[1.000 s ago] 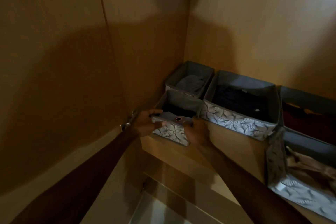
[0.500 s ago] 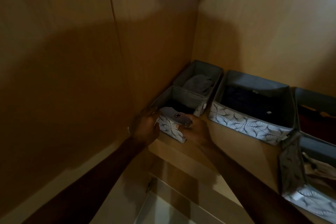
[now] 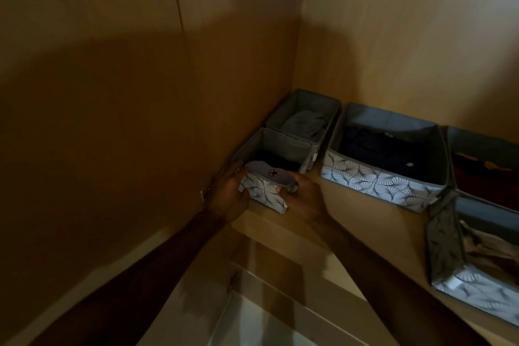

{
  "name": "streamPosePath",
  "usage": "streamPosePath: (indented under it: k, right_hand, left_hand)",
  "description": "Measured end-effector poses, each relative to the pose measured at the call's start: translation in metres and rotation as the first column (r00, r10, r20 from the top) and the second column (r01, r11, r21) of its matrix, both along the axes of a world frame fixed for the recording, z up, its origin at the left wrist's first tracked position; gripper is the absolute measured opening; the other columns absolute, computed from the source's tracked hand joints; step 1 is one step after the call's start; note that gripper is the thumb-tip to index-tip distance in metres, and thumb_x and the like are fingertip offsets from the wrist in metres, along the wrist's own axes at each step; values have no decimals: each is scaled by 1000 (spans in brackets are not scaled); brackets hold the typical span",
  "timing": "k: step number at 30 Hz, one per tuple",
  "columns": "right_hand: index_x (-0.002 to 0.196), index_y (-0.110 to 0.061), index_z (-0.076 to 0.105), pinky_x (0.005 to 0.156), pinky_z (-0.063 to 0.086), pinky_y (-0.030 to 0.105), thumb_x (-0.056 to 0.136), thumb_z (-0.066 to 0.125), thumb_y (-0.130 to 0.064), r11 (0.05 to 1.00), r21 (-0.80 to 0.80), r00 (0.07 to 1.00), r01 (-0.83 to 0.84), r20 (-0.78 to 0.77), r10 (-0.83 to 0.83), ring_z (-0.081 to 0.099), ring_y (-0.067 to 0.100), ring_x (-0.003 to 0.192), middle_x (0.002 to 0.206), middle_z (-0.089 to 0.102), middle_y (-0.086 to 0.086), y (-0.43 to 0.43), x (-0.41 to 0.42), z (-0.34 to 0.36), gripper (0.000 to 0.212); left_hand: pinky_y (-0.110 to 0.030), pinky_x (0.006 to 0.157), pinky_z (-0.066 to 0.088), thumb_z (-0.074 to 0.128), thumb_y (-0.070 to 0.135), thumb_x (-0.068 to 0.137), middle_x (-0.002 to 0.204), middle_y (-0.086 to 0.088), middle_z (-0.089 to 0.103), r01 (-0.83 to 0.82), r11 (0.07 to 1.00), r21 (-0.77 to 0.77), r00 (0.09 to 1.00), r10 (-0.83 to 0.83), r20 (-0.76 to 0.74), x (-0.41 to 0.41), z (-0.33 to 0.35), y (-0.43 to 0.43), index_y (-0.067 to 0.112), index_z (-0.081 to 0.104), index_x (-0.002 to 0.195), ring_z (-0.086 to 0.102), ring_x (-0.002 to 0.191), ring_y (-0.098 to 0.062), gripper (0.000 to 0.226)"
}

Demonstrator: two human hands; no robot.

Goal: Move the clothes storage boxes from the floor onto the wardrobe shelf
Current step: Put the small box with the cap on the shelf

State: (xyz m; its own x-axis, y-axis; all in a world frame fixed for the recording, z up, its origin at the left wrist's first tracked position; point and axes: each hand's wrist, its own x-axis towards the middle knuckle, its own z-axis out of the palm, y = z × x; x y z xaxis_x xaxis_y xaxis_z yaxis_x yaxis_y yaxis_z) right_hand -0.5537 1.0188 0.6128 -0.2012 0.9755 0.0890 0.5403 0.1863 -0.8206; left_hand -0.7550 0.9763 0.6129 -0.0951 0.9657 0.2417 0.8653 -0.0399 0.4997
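Note:
A small grey fabric storage box [image 3: 278, 146] with a white leaf-patterned front sits on the wooden wardrobe shelf [image 3: 348, 205], close to the left wall. Dark clothes and a grey folded piece with a star badge lie in it. My left hand [image 3: 229, 196] grips its front left corner. My right hand [image 3: 304, 195] grips its front right corner, thumb on the rim. Behind it stands a second small box [image 3: 303, 109] with grey cloth.
A larger patterned box [image 3: 379, 180] with dark clothes sits to the right. Further right are two more boxes [image 3: 477, 146], [image 3: 460, 270], the nearer one at the shelf's front edge. The wardrobe's side wall [image 3: 140, 121] rises close on the left.
The small front box has slid left and back, nearer the side wall and in line with the box behind it. Both hands stayed on its front corners.

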Motion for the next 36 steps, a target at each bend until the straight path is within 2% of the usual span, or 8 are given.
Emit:
streamPosePath:
  k: [5, 9, 14, 18, 21, 25, 32, 36]
  right_hand:
    - [132, -21, 57, 89, 54, 28, 82, 74, -24, 999, 40, 1000, 3, -30, -2, 66, 11, 101, 117, 70, -1, -2, 3, 0, 53]
    - [134, -18, 57, 88, 54, 20, 86, 68, -15, 996, 82, 994, 15, -108, -6, 66, 9, 104, 119, 68, -4, -18, 7, -2, 49]
    - [107, -10, 71, 70, 48, 8, 88, 63, -7, 965, 161, 955, 208, -248, -165, 65, -3, 82, 99, 71, -5, -67, 16, -7, 21]
    - [94, -21, 72, 67, 47, 9, 88, 65, -7, 965, 80, 941, 249, -256, -221, 65, -3, 75, 86, 71, -8, -120, 27, -36, 16]
    - [89, -14, 75, 64, 49, 13, 86, 66, -5, 958, 46, 927, 281, -271, -259, 67, 0, 71, 82, 72, -6, -162, 37, -60, 14]
    - [88, -16, 75, 61, 52, 33, 82, 64, -23, 917, -183, 827, 354, -396, -398, 69, 30, 71, 79, 74, 5, -226, 58, -89, 14]
    - [88, -28, 76, 75, 54, 51, 81, 66, -27, 919, -212, 834, 332, -389, -391, 68, 34, 78, 84, 74, 5, -307, 102, -100, 12]
    - [89, -19, 75, 68, 53, 38, 84, 66, -19, 936, -253, 877, 243, -356, -324, 66, 16, 72, 79, 72, 1, -349, 122, -98, 10]
  left_hand:
    - [-44, 113, 35, 64, 23, 85, 157, -1, 33, -21, 999, -27, 1000, 21, 20, 1, -3, -1, 21, 44, 144, 31, 143, -24, 62]
    - [-39, 99, 49, 55, 26, 82, 133, -7, 59, -49, 999, -24, 975, 53, 218, 9, -7, -17, 17, 61, 127, 55, 123, -27, 46]
    - [-28, 78, 53, 61, 3, 89, 90, 2, 70, -44, 988, -147, 782, 126, 610, 32, -19, -65, 21, 68, 92, 66, 84, -10, 20]
    - [-10, 67, 50, 61, -4, 88, 88, 5, 68, -37, 972, -231, 608, 205, 767, 53, -35, -117, 13, 68, 92, 63, 79, -5, 19]
    - [-27, 67, 48, 64, 1, 89, 88, -5, 70, 0, 960, -281, 517, 240, 822, 60, -57, -155, 14, 71, 91, 63, 78, -18, 14]
    - [-30, 75, 51, 62, -1, 89, 96, -16, 70, 80, 912, -403, 461, 325, 826, 67, -82, -211, 4, 69, 101, 64, 84, -24, 15]
    - [-22, 72, 54, 59, -5, 89, 90, -3, 74, 25, 913, -408, 544, 330, 771, 86, -92, -304, 1, 70, 103, 67, 73, -7, 19]
    - [-20, 72, 50, 58, 0, 91, 93, -7, 74, -89, 908, -409, 495, 397, 773, 110, -84, -362, 6, 69, 104, 66, 81, -18, 19]
